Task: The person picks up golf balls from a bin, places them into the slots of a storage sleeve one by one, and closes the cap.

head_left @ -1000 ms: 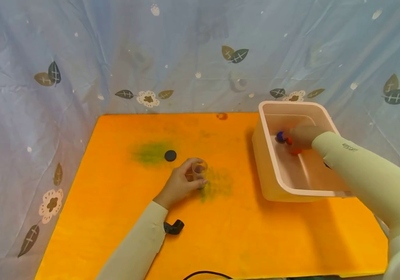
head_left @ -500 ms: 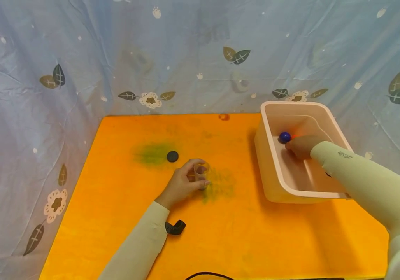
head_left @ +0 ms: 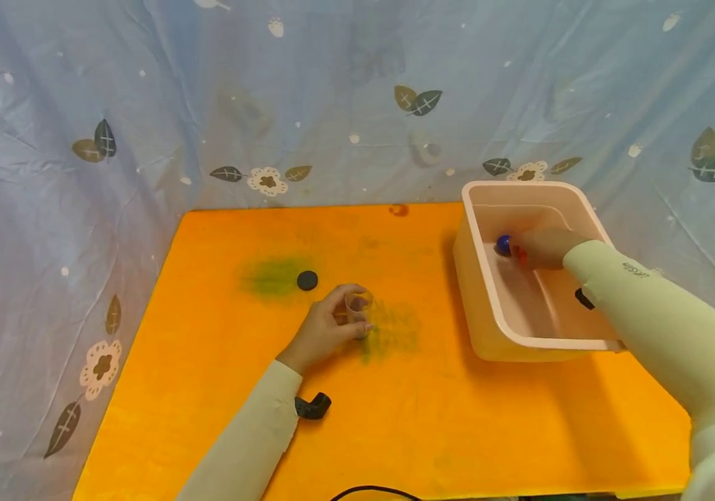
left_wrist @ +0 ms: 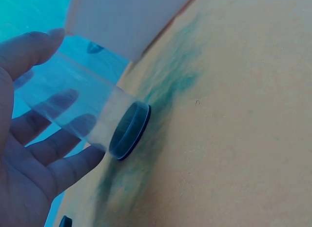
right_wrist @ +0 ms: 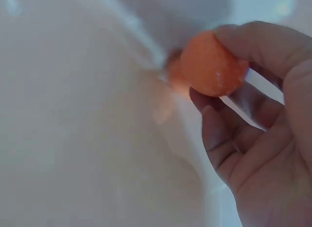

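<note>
My left hand (head_left: 320,330) holds a clear plastic cylinder (head_left: 359,303) on the orange table. The left wrist view shows thumb and fingers round its sides and a dark round cap (left_wrist: 130,131) at its lower end. Inside the pale pink bin (head_left: 487,289), my right hand (head_left: 545,248) pinches a small orange ball (right_wrist: 212,66) between thumb and fingertips. A blurred orange shape (right_wrist: 176,74) shows just behind that ball. A blue ball (head_left: 503,244) lies on the bin floor beside the right fingertips. In the head view the hand partly hides the orange ball.
A black disc (head_left: 307,280) lies left of the cylinder on the table (head_left: 395,417). A black cable (head_left: 373,488) crosses the front edge. Patterned curtain (head_left: 326,90) stands behind and at both sides. The bin walls rise around the right hand.
Inside the bin, the right hand shifted nearer the front, then back up and slightly right; the blue ball was partly hidden, then bared, then partly hidden again. The left hand and cylinder stayed put.
</note>
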